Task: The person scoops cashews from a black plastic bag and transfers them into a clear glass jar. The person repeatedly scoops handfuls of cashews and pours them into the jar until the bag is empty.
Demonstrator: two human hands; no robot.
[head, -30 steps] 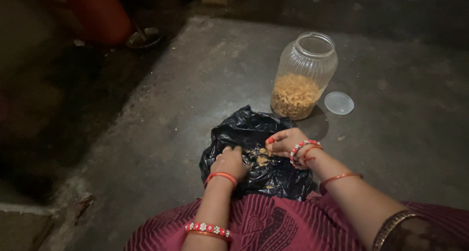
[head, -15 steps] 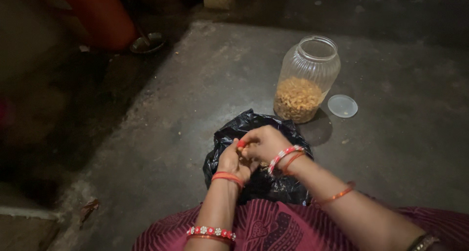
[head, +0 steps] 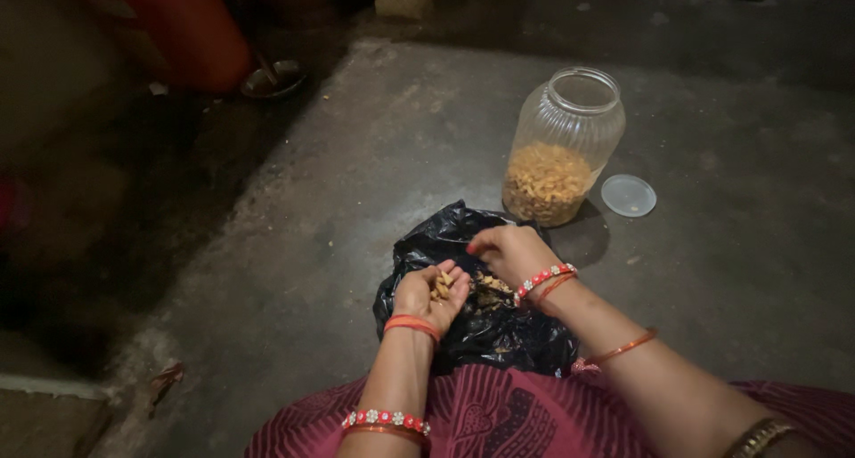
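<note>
The left hand (head: 431, 296) lies cupped, palm up, holding pale nuts (head: 441, 285); the right hand (head: 509, 253), fingers curled, pinches into more on the black bag (head: 485, 329). Behind the bag's far edge stands an open jar (head: 561, 146), its lid (head: 629, 195) just beside, with bare floor (head: 356, 182) all around.
</note>
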